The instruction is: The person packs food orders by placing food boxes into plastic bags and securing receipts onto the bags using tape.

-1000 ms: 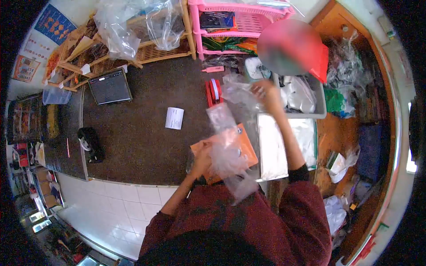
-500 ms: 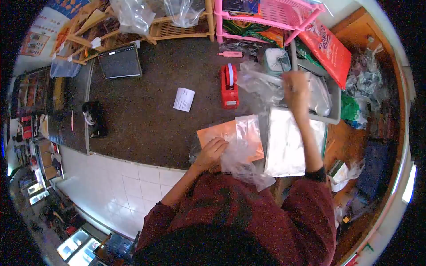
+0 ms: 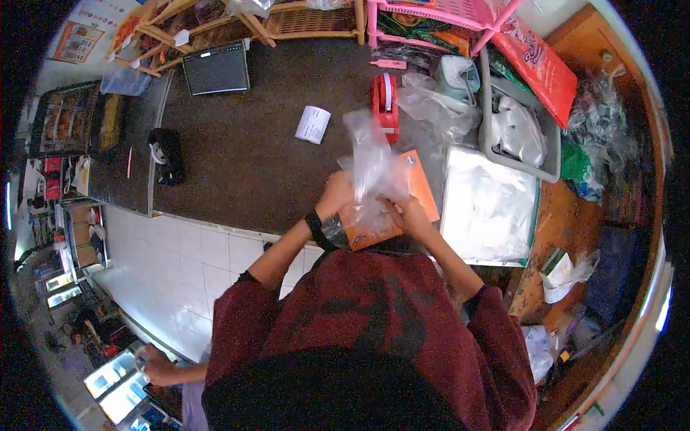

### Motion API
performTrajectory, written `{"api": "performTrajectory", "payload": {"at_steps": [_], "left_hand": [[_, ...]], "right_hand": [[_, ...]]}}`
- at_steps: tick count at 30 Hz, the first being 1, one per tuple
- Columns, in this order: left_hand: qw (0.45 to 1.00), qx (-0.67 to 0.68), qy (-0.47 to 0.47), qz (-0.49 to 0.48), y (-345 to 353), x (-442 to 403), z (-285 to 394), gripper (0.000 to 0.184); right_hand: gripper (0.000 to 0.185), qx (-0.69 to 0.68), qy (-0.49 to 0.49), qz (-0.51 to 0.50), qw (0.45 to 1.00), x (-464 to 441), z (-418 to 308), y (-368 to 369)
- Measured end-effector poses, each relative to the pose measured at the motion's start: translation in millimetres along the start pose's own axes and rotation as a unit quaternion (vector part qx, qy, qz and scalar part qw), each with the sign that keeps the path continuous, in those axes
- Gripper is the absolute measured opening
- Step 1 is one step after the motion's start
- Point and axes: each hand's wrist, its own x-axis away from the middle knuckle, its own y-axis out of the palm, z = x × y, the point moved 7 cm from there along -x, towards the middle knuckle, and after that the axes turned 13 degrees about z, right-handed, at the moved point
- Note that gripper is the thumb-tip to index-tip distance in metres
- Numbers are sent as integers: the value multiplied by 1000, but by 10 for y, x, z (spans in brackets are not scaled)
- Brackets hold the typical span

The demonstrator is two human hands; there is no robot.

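Over an orange packet (image 3: 421, 188) near the counter's front edge, both hands are on a crumpled clear plastic bag (image 3: 371, 161). My left hand (image 3: 336, 194) is closed at the bag's left side, its fingertips partly hidden by the plastic. My right hand (image 3: 407, 214) pinches the bag's lower right part. The upper end of the bag is blurred and reaches toward the red tape dispenser (image 3: 385, 108). Right of the packet lies a stack of clear plastic sleeves (image 3: 489, 205).
A label roll (image 3: 313, 124) and a tablet (image 3: 215, 69) are on the dark counter. Behind the sleeves stand a grey bin (image 3: 557, 154) and a clear tub (image 3: 458, 75). Wooden and pink racks line the back. Another person's hand (image 3: 154, 365) shows at lower left.
My right hand has come back from beside the grey bin to the plastic bag. The bag is now lifted over the orange packet. Another person's arm has appeared at lower left.
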Motion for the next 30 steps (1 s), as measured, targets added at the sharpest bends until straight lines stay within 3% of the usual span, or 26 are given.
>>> {"api": "performTrajectory", "payload": {"at_steps": [1, 5, 7, 9, 12, 14, 15, 17, 18, 19, 22, 23, 25, 30], "left_hand": [[994, 51, -82, 48, -22, -8, -117, 35], [978, -82, -137, 132, -128, 89, 141, 39], [977, -87, -129, 144, -142, 126, 164, 41], [976, -93, -121, 157, -160, 139, 206, 43], [979, 2, -126, 161, -114, 138, 238, 47], [922, 264, -230, 166, 31, 214, 14, 42], [921, 265, -232, 165, 84, 222, -178, 42], [986, 25, -102, 129, 118, 172, -474, 36], [986, 25, -102, 127, 76, 163, -478, 36], [970, -180, 32, 159, -47, 143, -212, 36], [983, 88, 62, 150, 183, 200, -473, 30], [987, -47, 49, 148, 191, 175, -657, 32], [988, -34, 59, 139, 150, 192, -546, 31], [989, -21, 103, 99, 6, 311, -129, 27]], "right_hand": [[20, 10, -154, 93, 984, -28, -185, -12], [16, 27, -86, 146, 985, -67, -102, 118], [15, 5, -23, 177, 984, -99, -30, 112], [15, 31, -35, 172, 984, -110, -37, 87], [16, 40, -43, 206, 977, -118, 100, 102], [17, 25, -38, 242, 969, -93, 229, 92], [14, -29, 10, 239, 971, -105, 201, 37], [13, -83, 59, 236, 966, -123, 250, 14], [13, -82, 70, 220, 970, -140, 328, 55], [13, -80, 82, 203, 972, -145, 412, 102], [15, -194, 56, 182, 962, -184, 575, 179], [15, -193, 57, 183, 962, -178, 599, 143], [16, -196, 107, 98, 970, -175, 498, 120], [16, -261, 95, -18, 960, -215, 355, 30]]}}
